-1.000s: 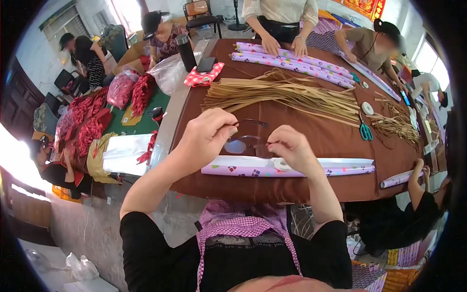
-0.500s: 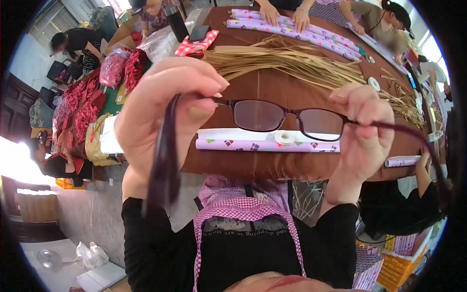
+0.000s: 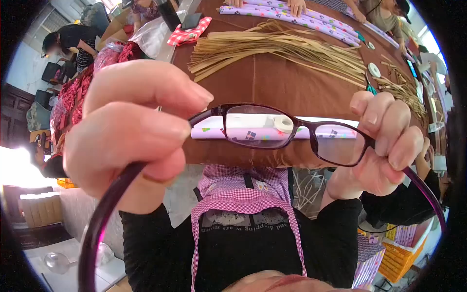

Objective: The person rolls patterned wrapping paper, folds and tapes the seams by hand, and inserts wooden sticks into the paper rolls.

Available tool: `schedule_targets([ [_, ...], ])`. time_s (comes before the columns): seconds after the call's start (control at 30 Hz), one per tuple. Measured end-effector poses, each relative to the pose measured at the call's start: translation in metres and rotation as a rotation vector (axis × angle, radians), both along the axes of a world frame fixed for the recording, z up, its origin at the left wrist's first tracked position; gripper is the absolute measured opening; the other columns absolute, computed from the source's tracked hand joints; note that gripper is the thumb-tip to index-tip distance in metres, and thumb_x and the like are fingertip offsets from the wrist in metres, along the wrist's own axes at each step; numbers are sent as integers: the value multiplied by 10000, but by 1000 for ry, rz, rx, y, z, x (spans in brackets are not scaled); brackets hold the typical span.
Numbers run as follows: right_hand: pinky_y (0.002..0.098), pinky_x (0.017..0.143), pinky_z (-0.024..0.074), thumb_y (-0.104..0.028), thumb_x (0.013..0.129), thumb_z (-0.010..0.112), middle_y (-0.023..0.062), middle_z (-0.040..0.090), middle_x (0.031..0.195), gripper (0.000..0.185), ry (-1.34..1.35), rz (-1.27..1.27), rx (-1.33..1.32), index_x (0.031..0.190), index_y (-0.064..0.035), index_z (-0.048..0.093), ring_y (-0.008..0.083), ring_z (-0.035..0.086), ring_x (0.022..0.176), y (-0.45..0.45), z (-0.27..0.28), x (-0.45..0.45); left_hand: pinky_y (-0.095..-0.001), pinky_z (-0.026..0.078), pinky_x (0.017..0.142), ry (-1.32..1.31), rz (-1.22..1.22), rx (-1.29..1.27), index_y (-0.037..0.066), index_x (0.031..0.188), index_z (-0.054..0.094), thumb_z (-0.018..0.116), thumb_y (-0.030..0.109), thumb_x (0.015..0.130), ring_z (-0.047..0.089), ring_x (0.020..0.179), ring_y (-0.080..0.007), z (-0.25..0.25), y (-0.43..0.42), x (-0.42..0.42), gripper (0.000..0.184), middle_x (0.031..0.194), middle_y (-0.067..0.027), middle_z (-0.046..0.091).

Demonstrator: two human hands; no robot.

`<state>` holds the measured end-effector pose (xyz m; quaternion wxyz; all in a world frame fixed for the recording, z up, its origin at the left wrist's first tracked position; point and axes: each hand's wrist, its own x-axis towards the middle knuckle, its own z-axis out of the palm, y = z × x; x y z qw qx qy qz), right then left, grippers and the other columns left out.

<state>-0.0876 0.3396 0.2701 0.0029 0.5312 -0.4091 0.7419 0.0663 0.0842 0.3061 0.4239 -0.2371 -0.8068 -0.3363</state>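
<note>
Two-handed, holds glasses (image 3: 302, 122) at centre, temples spread, pinching frame ends with left hand (image 3: 131, 126) at 9 o'clock and right hand (image 3: 391, 131) at 3. Wears black shirt (image 3: 233, 253) at 6, partly reading "and dropping". Faces three white rolls (image 3: 373, 64) on brown-covered bench (image 3: 228, 90) toward 12.

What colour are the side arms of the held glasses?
The side arms are dark purple with magenta highlights, shown best in the head view.
</note>
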Motion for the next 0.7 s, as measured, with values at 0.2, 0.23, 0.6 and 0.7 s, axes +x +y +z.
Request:
schedule_targets([
  [0.2, 398, 866, 366, -375, 797, 806, -102, 518, 812, 232, 9, -36, -187, 800, -259, 605, 150, 505, 933, -4, -14, 0, -343, 543, 581, 17, -23, 13, 69, 1033, 580, 652, 337, 904, 608, 747, -269, -5, 3, 7, 306, 896, -208, 618],
  [0.23, 399, 873, 369, -360, 794, 811, -107, 518, 810, 228, -15, 19, -213, 797, -259, 607, 146, 507, 927, -3, -15, 1, -342, 543, 583, 18, -29, 16, 68, 1033, 581, 652, 332, 903, 609, 749, -269, -7, 3, 7, 303, 897, -207, 619],
  [0.6, 405, 855, 367, -313, 759, 831, -116, 509, 758, 226, -16, 92, -263, 713, -268, 615, 132, 516, 895, 28, 0, 11, -339, 539, 611, 71, -109, 49, 56, 1030, 594, 650, 277, 889, 614, 770, -263, -10, 8, 7, 268, 906, -195, 629],
  [0.7, 400, 849, 362, -308, 761, 829, -128, 525, 757, 229, -7, 96, -213, 698, -271, 612, 121, 520, 882, 34, 4, 15, -338, 537, 618, 79, -128, 54, 53, 1029, 598, 649, 263, 885, 616, 776, -262, -9, 9, 4, 259, 908, -192, 631],
])
